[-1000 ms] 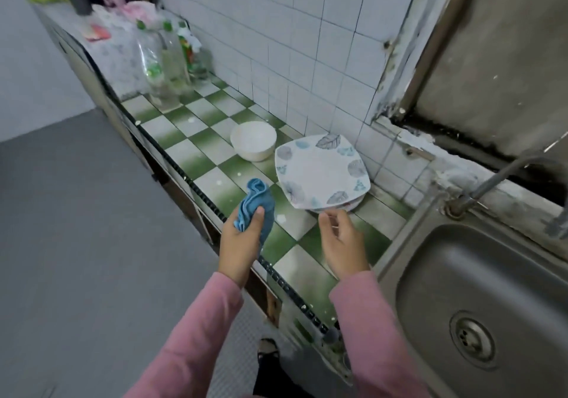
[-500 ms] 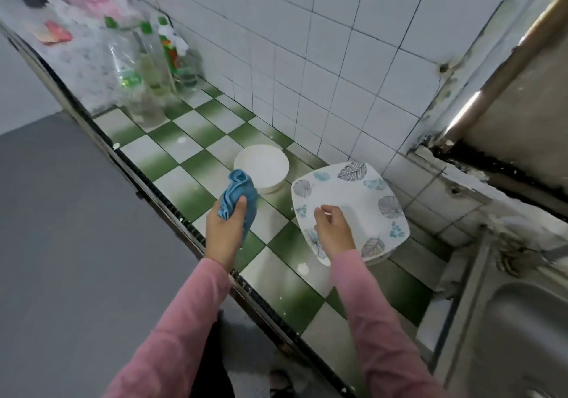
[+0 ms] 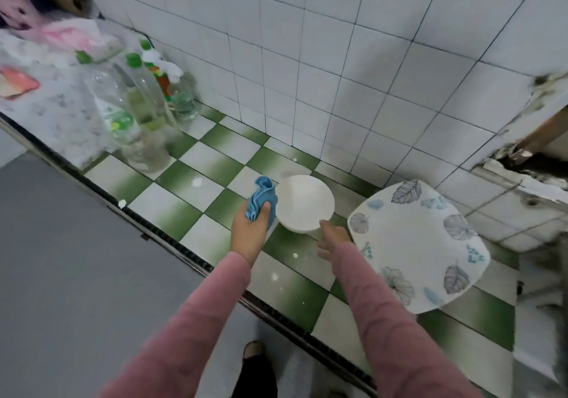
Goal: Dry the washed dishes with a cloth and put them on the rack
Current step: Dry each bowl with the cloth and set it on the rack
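At centre, left hand (image 3: 249, 230) clutches cloth (image 3: 262, 195) beside bowl (image 3: 304, 202); right hand (image 3: 333, 239) touches its rim, grip unclear; plate (image 3: 415, 244) lies right, bottles (image 3: 138, 115) upper left.

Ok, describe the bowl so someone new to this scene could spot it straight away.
Look at the green-and-white checkered counter below the white tiled wall. Near its middle, between the blue cloth in the left hand and the leaf-patterned square plate, sits the bowl. It is the only round, plain white dish there.
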A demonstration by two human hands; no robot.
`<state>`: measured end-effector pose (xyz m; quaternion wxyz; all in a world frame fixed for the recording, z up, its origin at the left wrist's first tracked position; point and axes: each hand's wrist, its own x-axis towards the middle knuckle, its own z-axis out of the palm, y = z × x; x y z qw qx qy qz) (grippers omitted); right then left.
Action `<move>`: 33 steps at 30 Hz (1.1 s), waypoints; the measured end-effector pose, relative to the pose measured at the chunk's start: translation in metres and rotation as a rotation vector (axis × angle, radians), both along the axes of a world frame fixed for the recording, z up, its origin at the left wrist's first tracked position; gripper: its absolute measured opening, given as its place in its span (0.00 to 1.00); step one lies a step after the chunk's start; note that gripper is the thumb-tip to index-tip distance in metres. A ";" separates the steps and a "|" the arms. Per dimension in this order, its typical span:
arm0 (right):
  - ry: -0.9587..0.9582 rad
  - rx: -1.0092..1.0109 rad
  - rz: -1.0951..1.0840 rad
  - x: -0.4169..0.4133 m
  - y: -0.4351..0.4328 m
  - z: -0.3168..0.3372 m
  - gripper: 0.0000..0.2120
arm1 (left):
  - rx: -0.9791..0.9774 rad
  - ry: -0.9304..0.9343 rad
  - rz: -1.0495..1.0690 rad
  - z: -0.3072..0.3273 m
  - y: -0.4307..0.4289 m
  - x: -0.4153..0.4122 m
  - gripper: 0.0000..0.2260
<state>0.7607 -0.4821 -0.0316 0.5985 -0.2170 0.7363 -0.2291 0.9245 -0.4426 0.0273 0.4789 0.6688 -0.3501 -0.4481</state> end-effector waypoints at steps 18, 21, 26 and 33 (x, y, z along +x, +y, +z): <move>-0.165 0.111 -0.323 0.046 -0.028 -0.023 0.17 | 0.014 0.037 -0.257 -0.009 -0.033 0.037 0.09; -0.151 0.080 -0.337 0.045 -0.026 -0.020 0.21 | -0.003 0.026 -0.256 -0.004 -0.035 0.037 0.10; -0.188 -0.013 -0.385 0.037 -0.024 -0.005 0.22 | -0.052 0.017 -0.265 0.014 -0.043 0.027 0.06; -0.200 -0.250 -0.435 0.000 -0.023 0.036 0.27 | -0.156 0.050 -0.279 0.047 -0.059 -0.007 0.06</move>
